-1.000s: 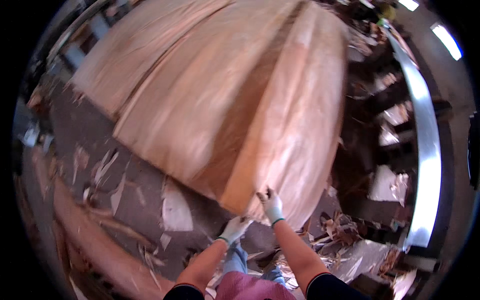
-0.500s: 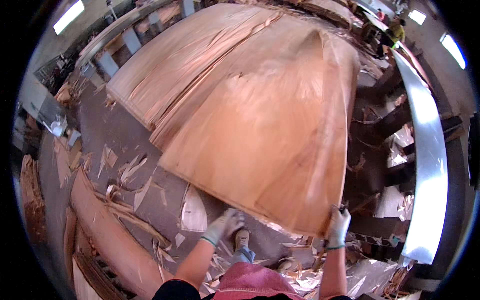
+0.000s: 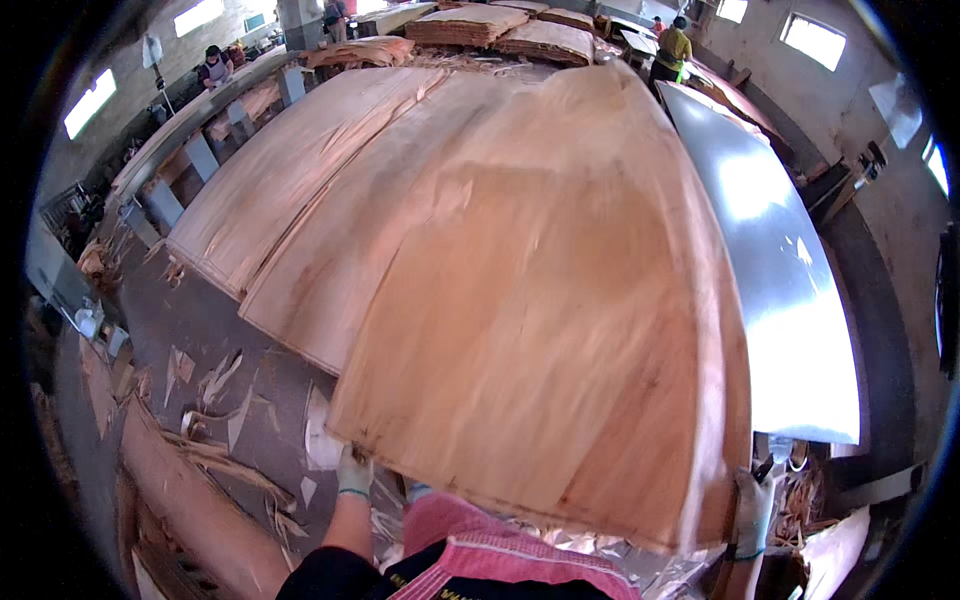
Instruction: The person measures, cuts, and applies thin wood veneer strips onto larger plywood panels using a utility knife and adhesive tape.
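Note:
A large thin wood veneer sheet [image 3: 520, 330], tan with a redder patch at its near right, stretches away from me, partly blurred. My left hand [image 3: 355, 474], in a pale glove with a green cuff, is closed on its near edge toward the left corner. At the near right corner my right hand [image 3: 752, 510], gloved the same way, grips the sheet's side. A small dark thing shows at the right fingertips; I cannot tell what it is. Beneath and left of the sheet lie more veneer sheets [image 3: 290, 170] in broad stacks.
A long shiny metal-topped table [image 3: 790, 280] runs along the right side. Veneer scraps [image 3: 215, 385] litter the floor at left, beside a curved wood piece [image 3: 190, 500]. A person in a yellow-green top [image 3: 674, 48] stands at the far right; more veneer stacks [image 3: 465, 25] are at the back.
My left hand, free below the edge before, now holds the veneer sheet's near edge. My right hand has moved right with its corner, and the sheet has swung toward the metal-topped table.

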Demonstrator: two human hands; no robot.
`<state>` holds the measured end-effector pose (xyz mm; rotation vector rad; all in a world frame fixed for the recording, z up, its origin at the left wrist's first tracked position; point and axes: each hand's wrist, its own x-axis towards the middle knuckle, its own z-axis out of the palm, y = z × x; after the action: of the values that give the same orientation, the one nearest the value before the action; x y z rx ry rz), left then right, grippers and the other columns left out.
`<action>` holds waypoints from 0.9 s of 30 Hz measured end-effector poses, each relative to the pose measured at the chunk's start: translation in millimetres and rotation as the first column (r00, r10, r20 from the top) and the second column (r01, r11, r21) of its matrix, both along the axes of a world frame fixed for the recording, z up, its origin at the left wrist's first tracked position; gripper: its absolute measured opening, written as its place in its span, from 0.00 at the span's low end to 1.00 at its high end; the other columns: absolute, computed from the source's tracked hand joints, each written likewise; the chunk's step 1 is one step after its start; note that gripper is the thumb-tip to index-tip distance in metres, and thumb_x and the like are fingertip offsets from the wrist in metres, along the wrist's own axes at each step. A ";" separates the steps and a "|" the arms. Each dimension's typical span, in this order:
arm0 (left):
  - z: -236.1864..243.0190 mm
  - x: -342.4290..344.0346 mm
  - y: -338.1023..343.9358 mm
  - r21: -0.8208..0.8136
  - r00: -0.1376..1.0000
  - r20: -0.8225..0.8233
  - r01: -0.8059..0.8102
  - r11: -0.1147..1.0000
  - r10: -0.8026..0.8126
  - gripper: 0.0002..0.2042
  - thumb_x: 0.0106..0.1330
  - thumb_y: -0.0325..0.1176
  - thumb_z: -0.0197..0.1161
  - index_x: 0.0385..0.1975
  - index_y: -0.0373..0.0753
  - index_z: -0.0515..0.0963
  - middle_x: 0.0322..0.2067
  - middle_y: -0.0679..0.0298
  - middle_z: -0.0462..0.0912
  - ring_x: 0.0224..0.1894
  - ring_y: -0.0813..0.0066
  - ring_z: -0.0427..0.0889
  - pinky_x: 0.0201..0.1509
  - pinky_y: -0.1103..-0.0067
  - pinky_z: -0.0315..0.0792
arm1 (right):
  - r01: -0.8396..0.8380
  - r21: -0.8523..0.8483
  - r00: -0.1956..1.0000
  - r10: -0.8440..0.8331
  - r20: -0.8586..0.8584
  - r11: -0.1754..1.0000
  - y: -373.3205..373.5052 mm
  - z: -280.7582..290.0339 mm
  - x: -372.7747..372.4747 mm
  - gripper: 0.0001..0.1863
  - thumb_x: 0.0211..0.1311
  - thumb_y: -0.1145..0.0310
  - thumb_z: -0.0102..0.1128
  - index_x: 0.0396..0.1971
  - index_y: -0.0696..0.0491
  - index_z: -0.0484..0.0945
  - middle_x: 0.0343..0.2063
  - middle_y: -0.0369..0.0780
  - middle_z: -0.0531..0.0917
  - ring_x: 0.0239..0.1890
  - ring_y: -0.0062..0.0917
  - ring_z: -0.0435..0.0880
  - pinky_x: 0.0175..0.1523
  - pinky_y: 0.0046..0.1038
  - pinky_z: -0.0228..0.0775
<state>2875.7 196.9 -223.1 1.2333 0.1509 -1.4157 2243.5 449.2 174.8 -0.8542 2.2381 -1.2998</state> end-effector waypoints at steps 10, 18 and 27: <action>92.5 -229.5 10.8 -0.326 0.889 0.370 0.395 0.859 -0.269 0.10 0.61 0.30 0.62 0.41 0.48 0.74 0.33 0.69 0.77 0.34 0.75 0.76 0.40 0.76 0.74 | 0.074 -0.039 0.994 -0.077 -0.076 0.996 94.8 35.5 -238.5 0.07 0.58 0.70 0.58 0.21 0.48 0.74 0.20 0.25 0.69 0.23 0.12 0.64 0.29 0.20 0.55; 186.2 -500.9 -13.8 -0.420 0.926 0.142 0.377 0.826 -0.350 0.05 0.61 0.31 0.65 0.35 0.45 0.79 0.33 0.69 0.82 0.36 0.78 0.79 0.41 0.78 0.75 | 0.124 0.023 0.969 -0.116 -0.216 0.992 118.0 51.7 -471.5 0.08 0.60 0.70 0.58 0.21 0.51 0.75 0.17 0.27 0.71 0.20 0.11 0.64 0.24 0.19 0.53; 278.0 -706.8 24.3 -0.482 0.873 0.214 0.484 0.730 -0.438 0.05 0.63 0.27 0.62 0.37 0.44 0.78 0.36 0.71 0.82 0.38 0.82 0.80 0.41 0.83 0.76 | 0.228 0.089 0.889 -0.170 -0.424 0.970 151.7 53.6 -634.6 0.08 0.58 0.74 0.60 0.21 0.56 0.72 0.17 0.31 0.71 0.21 0.15 0.65 0.25 0.24 0.59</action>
<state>2168.9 221.2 54.9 0.8902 -0.6197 -1.6760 1608.9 600.9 228.3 -0.9391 2.7778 -1.1094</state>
